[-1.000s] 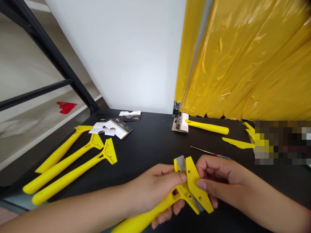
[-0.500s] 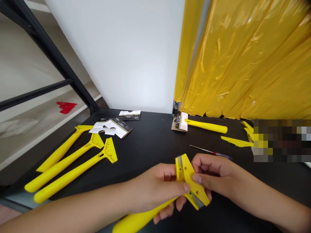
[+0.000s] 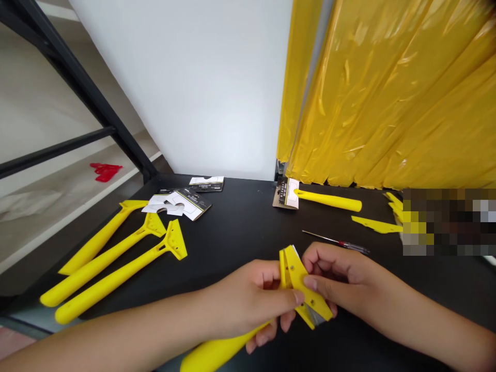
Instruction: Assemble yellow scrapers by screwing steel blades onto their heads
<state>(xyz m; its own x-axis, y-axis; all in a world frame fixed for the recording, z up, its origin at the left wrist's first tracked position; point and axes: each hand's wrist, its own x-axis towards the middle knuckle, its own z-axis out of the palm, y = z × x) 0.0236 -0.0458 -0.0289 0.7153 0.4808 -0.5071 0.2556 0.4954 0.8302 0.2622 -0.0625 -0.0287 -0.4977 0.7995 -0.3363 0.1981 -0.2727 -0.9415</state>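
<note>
My left hand (image 3: pixel 259 297) is closed around the neck of a yellow scraper (image 3: pixel 225 349), its thumb pressed on the head. The handle slants down to the bottom edge. My right hand (image 3: pixel 344 271) pinches a yellow cover plate (image 3: pixel 304 287) with screw holes, lying over the scraper's head. A grey metal blade (image 3: pixel 314 316) shows between plate and head at the lower end. A sliver of white shows behind the plate's upper right edge. The right fingertips behind the plate are partly hidden. Beyond the right hand lies a screwdriver (image 3: pixel 351 247) with a dark red handle.
Three yellow scraper handles (image 3: pixel 116 279) lie at left on the black table (image 3: pixel 240 222). Near them are several cardboard cards (image 3: pixel 191 204). Another yellow handle (image 3: pixel 329 200) rests on a card at the back, and loose yellow plates (image 3: pixel 375 225) lie at right. Yellow plastic sheeting (image 3: pixel 387 93) hangs behind.
The cover plate has shifted slightly left and up against the scraper's head, and white now shows at its upper right edge. Both hands keep their grip.
</note>
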